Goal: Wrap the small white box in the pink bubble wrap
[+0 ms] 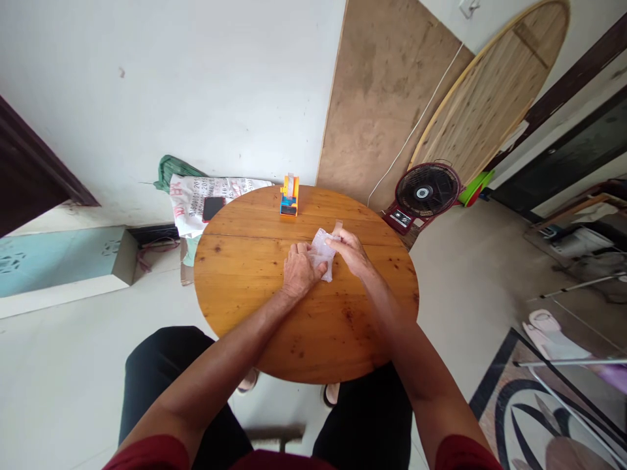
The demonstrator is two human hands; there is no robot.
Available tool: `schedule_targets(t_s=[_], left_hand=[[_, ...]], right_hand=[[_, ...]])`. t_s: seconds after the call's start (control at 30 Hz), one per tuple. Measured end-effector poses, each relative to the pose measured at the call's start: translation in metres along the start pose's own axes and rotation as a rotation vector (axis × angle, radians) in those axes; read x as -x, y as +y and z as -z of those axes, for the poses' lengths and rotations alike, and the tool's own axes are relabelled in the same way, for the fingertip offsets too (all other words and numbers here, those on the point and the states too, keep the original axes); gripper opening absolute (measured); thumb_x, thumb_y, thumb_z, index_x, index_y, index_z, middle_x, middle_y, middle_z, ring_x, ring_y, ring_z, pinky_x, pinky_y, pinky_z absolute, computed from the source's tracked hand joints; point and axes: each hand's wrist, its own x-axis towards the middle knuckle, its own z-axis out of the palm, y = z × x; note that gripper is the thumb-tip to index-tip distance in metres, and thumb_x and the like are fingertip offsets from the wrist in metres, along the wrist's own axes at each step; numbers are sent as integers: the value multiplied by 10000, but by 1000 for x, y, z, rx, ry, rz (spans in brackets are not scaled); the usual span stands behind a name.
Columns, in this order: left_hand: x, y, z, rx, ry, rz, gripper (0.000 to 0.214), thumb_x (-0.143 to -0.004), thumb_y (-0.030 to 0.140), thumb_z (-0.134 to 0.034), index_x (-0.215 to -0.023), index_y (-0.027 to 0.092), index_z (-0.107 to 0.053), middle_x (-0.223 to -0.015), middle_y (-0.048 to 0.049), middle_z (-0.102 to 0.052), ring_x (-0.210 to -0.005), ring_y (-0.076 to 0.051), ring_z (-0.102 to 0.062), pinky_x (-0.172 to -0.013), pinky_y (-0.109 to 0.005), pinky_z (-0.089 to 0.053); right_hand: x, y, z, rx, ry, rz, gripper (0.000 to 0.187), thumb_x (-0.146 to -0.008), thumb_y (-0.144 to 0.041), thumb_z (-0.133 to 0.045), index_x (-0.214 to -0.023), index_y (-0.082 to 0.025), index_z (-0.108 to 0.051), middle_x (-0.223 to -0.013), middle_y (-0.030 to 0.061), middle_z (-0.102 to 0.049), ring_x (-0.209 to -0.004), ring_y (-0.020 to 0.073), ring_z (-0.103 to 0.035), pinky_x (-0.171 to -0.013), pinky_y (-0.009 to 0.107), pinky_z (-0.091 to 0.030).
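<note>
A small whitish, translucent plastic-wrapped packet (323,247) lies on the round wooden table (304,333), between my hands. My left hand (301,269) holds its left side, with the thumb across the lower part and the fingers curled at the edge. At the upper right, my right hand (350,251) is closed, its thumb reaching the packet. A short strip of clear brownish tape (337,226) sticks up from the right fingertips. What the packet contains cannot be made out. Farther back on the table stands an orange and blue tape dispenser (289,196).
A dark red fan (425,192) stands beyond the table's right edge. Behind the left edge, a dark phone-like object (213,209) rests on a printed white sack (183,189). A large round wooden board (494,91) leans on the wall. My legs are under the near edge.
</note>
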Motion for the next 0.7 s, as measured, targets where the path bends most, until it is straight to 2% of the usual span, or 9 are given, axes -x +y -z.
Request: schedule_targets(t_s=[0.07,0.13,0.37,0.7], left_hand=[[0,1,3,31,-14,12,666,-768,367,-720,-1320,166,-405,-1262,-143,-526,-1167,-278,-557,-934,-380,-452],[-1,1,5,37,-50,12,723,-782,373,-707,-1388,185,-362,-1286,-147,-522,-1173,-293,-562,-947,-397,-449],[-3,-2,5,35,-136,-39,524,-865,392,-611,-1339,249,-441,-1234,-105,-587,-1205,-288,-547,-962,-397,-436],[-3,-5,3,76,-120,-52,322,-873,333,-599,-1175,246,-530,-1188,-84,-588,-1100,-249,-588,-895,-364,-453]], right_hand=[[3,1,-1,36,2,10,260,-701,-415,-691,-686,-201,-544,-627,-58,-472,-598,112,-415,-577,253,-328],[6,2,-2,71,8,25,263,-706,-429,-684,-696,-203,-548,-629,-55,-480,-599,114,-418,-575,254,-327],[30,-4,-7,167,37,50,254,-733,-433,-656,-719,-207,-540,-653,-36,-526,-606,124,-467,-595,266,-372],[54,1,-13,295,129,101,225,-786,-444,-625,-723,-240,-552,-716,-13,-561,-667,155,-510,-646,284,-409]])
